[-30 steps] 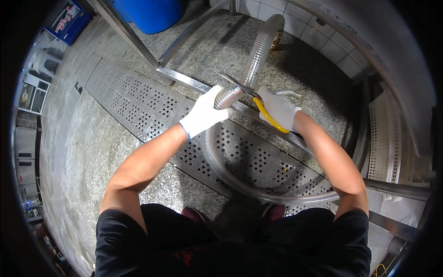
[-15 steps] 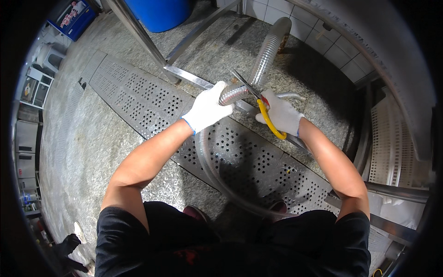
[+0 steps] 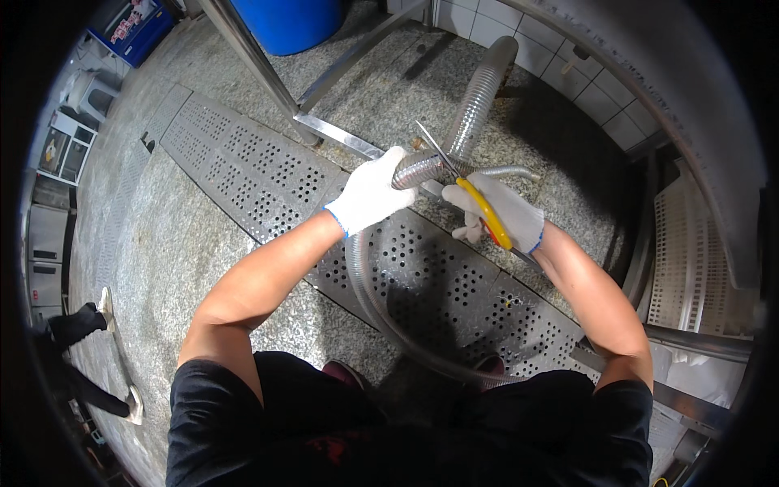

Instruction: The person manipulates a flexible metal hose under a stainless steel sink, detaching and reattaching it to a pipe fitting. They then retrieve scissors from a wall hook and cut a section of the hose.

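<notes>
My left hand (image 3: 372, 191), in a white glove with a blue cuff edge, is closed around a clear ribbed hose (image 3: 420, 169). More ribbed hose (image 3: 375, 304) hangs below that hand and curves right past my feet. Scissors (image 3: 484, 207) with yellow and red handles are in my gloved right hand (image 3: 515, 213). Their blades point up and left across the hose, just right of my left hand; whether they touch it I cannot tell. Beyond them a thick ribbed pipe (image 3: 480, 89) slopes up toward the tiled wall, and a thinner hose (image 3: 511, 171) lies beside my right hand.
A metal frame bar (image 3: 341, 136) runs behind my hands. Perforated drain covers (image 3: 268, 174) cross the stone floor below. At the back stands a blue bin (image 3: 288, 24); a white slatted crate (image 3: 690, 243) is at right. Another person's legs (image 3: 85, 357) show at far left.
My right hand has turned, swinging the yellow scissor handles with it. The left hand and hose have shifted slightly right. The other person's legs have moved further into view.
</notes>
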Action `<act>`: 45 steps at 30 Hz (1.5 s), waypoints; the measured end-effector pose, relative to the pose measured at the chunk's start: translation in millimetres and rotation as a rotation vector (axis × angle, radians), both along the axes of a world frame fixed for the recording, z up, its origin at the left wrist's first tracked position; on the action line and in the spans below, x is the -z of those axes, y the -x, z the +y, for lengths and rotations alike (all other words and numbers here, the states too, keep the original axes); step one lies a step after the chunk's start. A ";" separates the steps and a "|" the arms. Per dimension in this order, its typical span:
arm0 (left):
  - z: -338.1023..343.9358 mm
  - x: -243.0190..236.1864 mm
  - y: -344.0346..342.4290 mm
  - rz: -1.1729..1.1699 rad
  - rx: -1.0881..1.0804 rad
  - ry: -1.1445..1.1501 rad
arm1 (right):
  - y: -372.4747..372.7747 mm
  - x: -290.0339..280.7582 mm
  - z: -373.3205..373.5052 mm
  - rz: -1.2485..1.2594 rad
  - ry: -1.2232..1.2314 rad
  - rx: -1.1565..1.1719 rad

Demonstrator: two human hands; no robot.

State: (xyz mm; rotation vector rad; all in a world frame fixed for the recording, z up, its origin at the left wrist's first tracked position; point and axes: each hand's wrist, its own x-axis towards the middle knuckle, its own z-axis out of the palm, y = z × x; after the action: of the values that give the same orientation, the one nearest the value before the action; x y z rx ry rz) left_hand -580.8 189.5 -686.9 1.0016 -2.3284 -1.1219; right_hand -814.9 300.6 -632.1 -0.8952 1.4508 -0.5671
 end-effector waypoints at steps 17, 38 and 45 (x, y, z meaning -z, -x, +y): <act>-60.0 -14.9 -32.2 0.082 -0.206 -0.067 | 0.1 19.1 36.8 -0.161 -0.027 0.089; -98.8 -123.0 -17.3 0.010 0.201 -0.866 | 55.4 17.5 40.7 -0.375 -0.088 0.262; -107.7 -230.9 33.3 -0.691 0.186 -0.321 | 53.8 19.1 17.5 -0.426 -0.040 0.115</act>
State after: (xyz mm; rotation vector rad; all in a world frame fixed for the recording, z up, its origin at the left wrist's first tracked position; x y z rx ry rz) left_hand -614.1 81.8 -455.9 1.5055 -2.8750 -1.4249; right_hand -868.7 318.1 -651.2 -0.6146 1.1250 -0.7610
